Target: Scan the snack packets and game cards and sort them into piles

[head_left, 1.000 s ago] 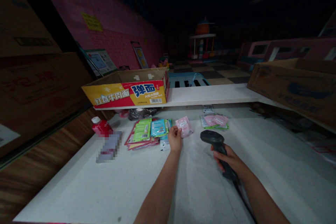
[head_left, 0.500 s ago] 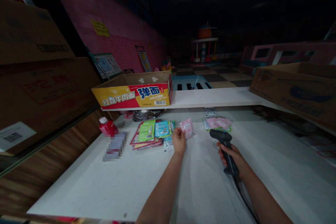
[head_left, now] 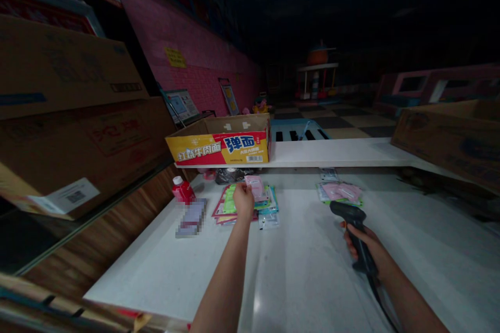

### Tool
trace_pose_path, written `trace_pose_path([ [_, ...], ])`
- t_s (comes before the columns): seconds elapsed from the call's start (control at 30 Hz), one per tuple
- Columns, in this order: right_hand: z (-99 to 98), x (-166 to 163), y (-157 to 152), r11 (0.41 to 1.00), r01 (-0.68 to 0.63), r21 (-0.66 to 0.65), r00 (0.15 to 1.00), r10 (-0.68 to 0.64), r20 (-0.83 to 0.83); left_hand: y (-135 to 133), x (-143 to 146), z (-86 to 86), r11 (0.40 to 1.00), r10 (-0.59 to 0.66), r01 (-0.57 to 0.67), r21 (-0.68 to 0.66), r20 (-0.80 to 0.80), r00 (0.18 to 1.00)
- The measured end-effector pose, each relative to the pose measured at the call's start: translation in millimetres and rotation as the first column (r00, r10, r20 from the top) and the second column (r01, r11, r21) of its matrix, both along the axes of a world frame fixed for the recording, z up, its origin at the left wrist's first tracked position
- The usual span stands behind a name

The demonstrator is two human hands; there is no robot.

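My left hand (head_left: pixel 244 201) is closed on a pink packet (head_left: pixel 254 187), holding it over the left pile. That pile has a green packet (head_left: pixel 229 200), a blue packet (head_left: pixel 272 197) and red-edged ones beneath; my hand hides part of it. A clear-and-blue packet (head_left: pixel 269 220) sticks out at the pile's front right. My right hand (head_left: pixel 361 239) grips a black barcode scanner (head_left: pixel 357 234) by its handle, with the cable running down toward me. Just beyond the scanner's head lies a second pile of pink packets (head_left: pixel 341 191) with green edges under it.
On the white counter (head_left: pixel 304 265), a red bottle with a white cap (head_left: pixel 183 190) stands at left beside a blurred-out flat object (head_left: pixel 191 218). A raised shelf (head_left: pixel 332 152) crosses behind, bearing a yellow-and-red noodle carton (head_left: pixel 219 148) and a brown carton (head_left: pixel 445 132). Stacked cardboard boxes (head_left: pixel 78 130) flank the left.
My left hand has carried the pink packet leftward, from beside the left pile to over it. The scanner stays in my right hand. The whole view has shifted a little.
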State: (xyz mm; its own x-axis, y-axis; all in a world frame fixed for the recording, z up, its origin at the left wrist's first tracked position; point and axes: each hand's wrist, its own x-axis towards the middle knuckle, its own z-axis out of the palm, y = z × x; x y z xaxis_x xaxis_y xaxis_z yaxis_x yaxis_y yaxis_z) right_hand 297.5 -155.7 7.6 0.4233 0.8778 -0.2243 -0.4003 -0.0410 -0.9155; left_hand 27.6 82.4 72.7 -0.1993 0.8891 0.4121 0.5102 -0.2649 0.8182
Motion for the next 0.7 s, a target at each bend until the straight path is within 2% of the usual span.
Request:
trace_pose_path([
  [0.13, -0.4, 0.9, 0.2, 1.000, -0.005, -0.015, 1.000, 0.005, -0.016, 7.5, -13.8, 2.4, 0.998, 0.048, -0.057, -0.041, -0.184, 0.982],
  [0.23, -2.9, 1.1, 1.5, 1.000, -0.002, -0.004, 1.000, 0.002, -0.026, 6.2, -18.4, 1.9, 0.995, 0.052, -0.077, -0.058, -0.344, 0.938],
  [0.3, -3.6, 0.5, 2.1, 1.000, 0.006, 0.010, 1.000, -0.006, -0.023, 2.6, -20.1, 3.2, 0.994, 0.062, -0.098, -0.053, -0.465, 0.883],
  [0.4, -3.3, -0.3, 2.4, 1.000, 0.004, 0.012, 1.000, -0.004, -0.009, -6.9, -19.3, 5.2, 0.994, 0.102, -0.108, 0.030, -0.651, 0.752],
  [0.47, -3.8, 0.1, 3.1, 1.000, 0.004, 0.012, 1.000, -0.004, -0.002, -15.4, -15.7, 3.0, 0.997, 0.078, -0.036, 0.073, -0.741, 0.667],
  [0.57, -7.5, 2.6, 5.3, 1.000, 0.006, 0.015, 1.000, -0.006, -0.006, -28.9, -7.7, -8.7, 0.980, -0.075, 0.195, 0.051, -0.807, 0.586],
  [0.63, -11.0, 4.8, 7.0, 1.000, -0.002, 0.009, 1.000, 0.002, -0.008, -36.3, -3.4, -19.8, 0.952, -0.151, 0.303, 0.029, -0.820, 0.552],
  [0.7, -13.5, 6.4, 8.0, 1.000, -0.005, 0.003, 1.000, 0.005, -0.008, -41.3, -1.7, -29.4, 0.946, -0.176, 0.324, 0.015, -0.816, 0.551],
])
